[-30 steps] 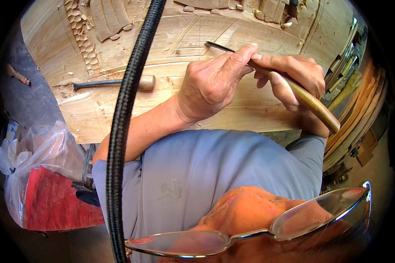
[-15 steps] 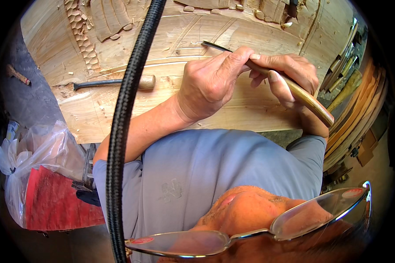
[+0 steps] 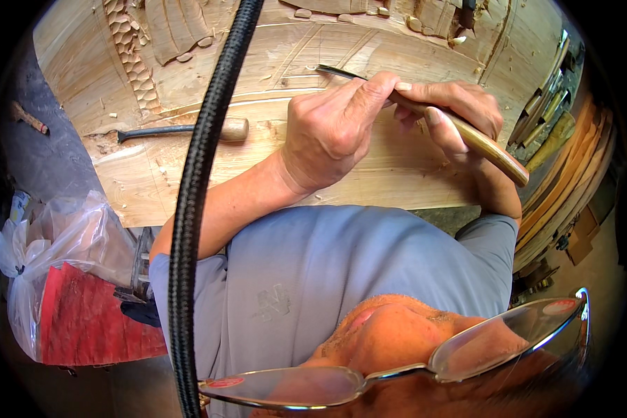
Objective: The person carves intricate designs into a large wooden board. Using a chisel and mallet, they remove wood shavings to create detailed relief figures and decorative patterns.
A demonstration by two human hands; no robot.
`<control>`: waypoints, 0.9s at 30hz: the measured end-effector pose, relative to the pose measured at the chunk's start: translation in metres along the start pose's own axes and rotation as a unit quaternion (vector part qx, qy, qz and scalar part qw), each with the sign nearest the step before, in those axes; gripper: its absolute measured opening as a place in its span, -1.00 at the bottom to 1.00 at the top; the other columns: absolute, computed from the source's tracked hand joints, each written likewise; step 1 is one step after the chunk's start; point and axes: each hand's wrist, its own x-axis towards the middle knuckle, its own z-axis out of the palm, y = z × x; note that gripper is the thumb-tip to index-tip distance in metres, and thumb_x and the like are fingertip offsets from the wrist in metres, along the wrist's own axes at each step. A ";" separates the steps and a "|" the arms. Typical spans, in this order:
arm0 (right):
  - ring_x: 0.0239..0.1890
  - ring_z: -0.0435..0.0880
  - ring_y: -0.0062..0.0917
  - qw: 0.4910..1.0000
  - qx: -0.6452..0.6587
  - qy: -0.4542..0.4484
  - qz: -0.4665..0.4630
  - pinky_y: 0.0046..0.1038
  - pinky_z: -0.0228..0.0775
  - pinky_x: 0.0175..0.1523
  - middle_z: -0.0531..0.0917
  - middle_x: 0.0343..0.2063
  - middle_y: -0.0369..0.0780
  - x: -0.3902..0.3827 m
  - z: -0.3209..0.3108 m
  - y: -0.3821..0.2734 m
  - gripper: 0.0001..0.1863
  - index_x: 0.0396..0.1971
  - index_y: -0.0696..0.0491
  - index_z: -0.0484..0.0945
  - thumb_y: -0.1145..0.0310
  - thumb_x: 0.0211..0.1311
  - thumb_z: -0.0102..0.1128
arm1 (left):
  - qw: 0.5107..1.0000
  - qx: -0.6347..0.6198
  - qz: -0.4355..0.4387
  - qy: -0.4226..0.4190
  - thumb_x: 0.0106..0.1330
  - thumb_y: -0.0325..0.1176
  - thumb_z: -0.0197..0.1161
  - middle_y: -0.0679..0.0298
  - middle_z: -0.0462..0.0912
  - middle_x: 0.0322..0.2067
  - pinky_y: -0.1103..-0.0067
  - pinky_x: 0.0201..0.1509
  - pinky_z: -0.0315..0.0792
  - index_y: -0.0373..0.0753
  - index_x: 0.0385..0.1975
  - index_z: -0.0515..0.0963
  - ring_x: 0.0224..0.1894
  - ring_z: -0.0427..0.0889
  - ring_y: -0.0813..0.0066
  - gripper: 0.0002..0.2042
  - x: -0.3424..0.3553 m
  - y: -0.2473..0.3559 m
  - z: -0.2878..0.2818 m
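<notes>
A wood carving gouge [image 3: 491, 148] lies slantwise across both hands, its dark blade pointing far left and its wooden handle toward the right. Closed around the blade's shank, my left hand [image 3: 331, 136] rests over the pale wooden panel [image 3: 397, 174]. My right hand [image 3: 460, 111] is wrapped round the upper handle, its thumb along the near side. The blade tip meets the panel close to some incised lines, beside a small curl of wood. Left of my left hand a second chisel [image 3: 233, 130] lies on the panel, partly covered by a black braided cable.
The black braided cable [image 3: 212, 125] hangs across the view. Carved relief and wood chips [image 3: 414, 24] mark the panel's far part. Several tools [image 3: 550, 115] stand along its right edge, near stacked curved boards [image 3: 571, 174]. At lower left are a clear plastic bag [image 3: 70, 230] and a red object [image 3: 97, 320].
The gouge has shifted slightly left, and its handle end sits a little farther from me. Both hands have moved slightly with it, keeping their grip.
</notes>
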 end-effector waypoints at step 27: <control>-0.28 0.90 -0.39 0.997 0.057 0.005 0.049 -0.36 0.75 -0.10 0.87 -0.28 -0.09 -0.005 0.016 0.008 -0.69 0.05 0.16 0.76 0.48 0.40 0.20 | 0.998 0.013 -0.058 -0.018 0.17 -0.75 0.33 0.15 0.77 -0.32 0.45 -0.38 0.63 -0.27 0.16 0.65 -0.40 0.79 0.27 -0.50 -0.005 0.003 -0.012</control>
